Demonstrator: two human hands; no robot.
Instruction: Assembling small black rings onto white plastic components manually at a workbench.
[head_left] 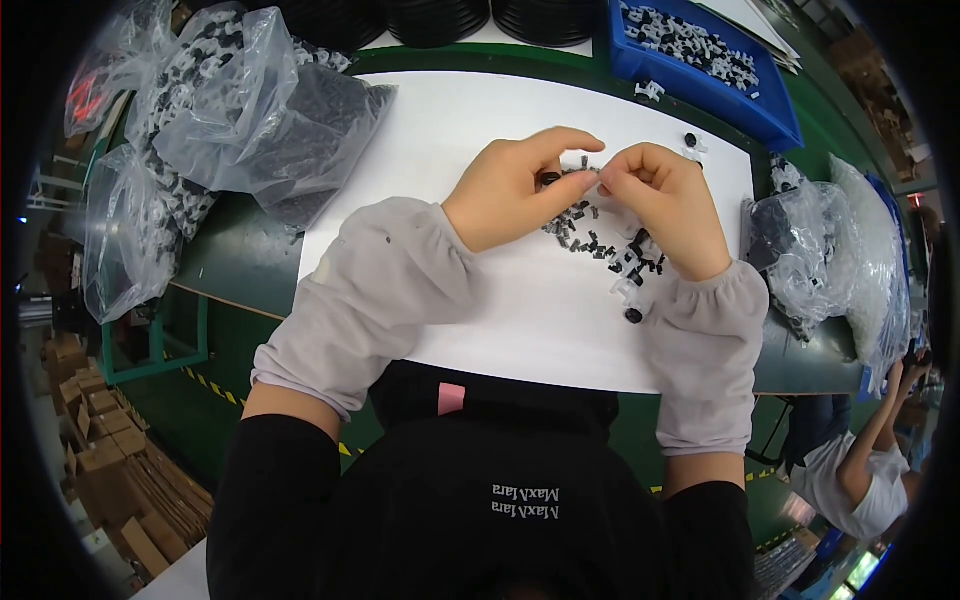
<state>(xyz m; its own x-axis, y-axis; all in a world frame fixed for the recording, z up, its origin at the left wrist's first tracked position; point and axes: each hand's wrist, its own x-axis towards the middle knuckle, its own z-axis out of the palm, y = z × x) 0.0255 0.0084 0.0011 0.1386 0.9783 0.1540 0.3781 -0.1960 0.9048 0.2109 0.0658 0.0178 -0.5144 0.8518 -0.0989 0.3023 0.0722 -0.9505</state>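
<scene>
Above the white sheet [470,315], my two hands meet at the fingertips. Between the thumb and index finger of my left hand [510,190] shows a small black plastic part [550,179], which the curled fingers hold. My right hand [668,200] is closed in a pinch against the left thumb tip; whatever it grips is too small to name. Under and between the hands lie several small dark grey pieces [572,240], scattered loosely. Close to the right wrist are white-and-black plastic parts [628,263], one lying nearer to me with a round black end [633,315].
A blue bin [690,75] of white-and-black parts stands at the far right, with a few loose parts [692,142] nearby. Clear bags of parts [230,110] crowd the left; more bags [815,235] lie right. Black reels [435,20] stand behind. Another person [860,480] sits at right.
</scene>
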